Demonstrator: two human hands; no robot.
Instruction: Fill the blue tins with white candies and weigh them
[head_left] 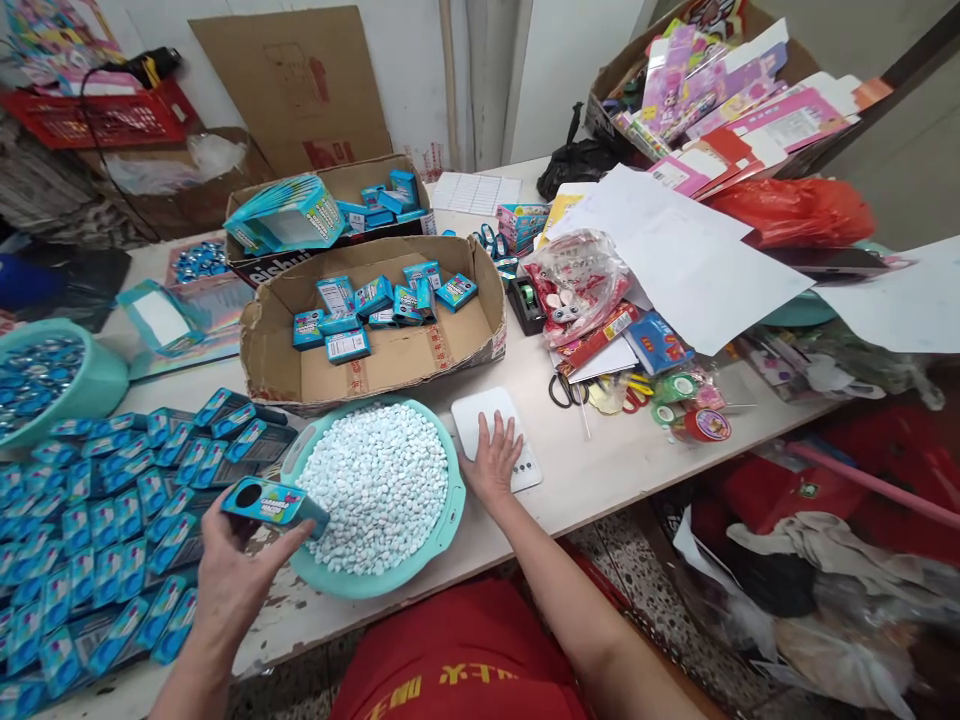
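In my left hand [244, 575] is a small blue candy box [279, 503], gripped between thumb and fingers, with a dark round hole in its upper face. It is held by the left rim of a turquoise basin [360, 585] full of small pale candies [375, 480]. My right hand [493, 455] lies with fingers spread on a flat white scale [469, 412], just right of the basin. Many similar blue boxes [105, 540] stand in rows to the left of my left hand.
Behind the basin, a cardboard tray [405, 370] holds several blue boxes; another carton [240, 262] stands behind it. A second turquoise basin [105, 380] is at far left. Black scissors [562, 390], tape rolls [681, 385], plastic bags and white paper sheets [667, 250] clutter the right side.
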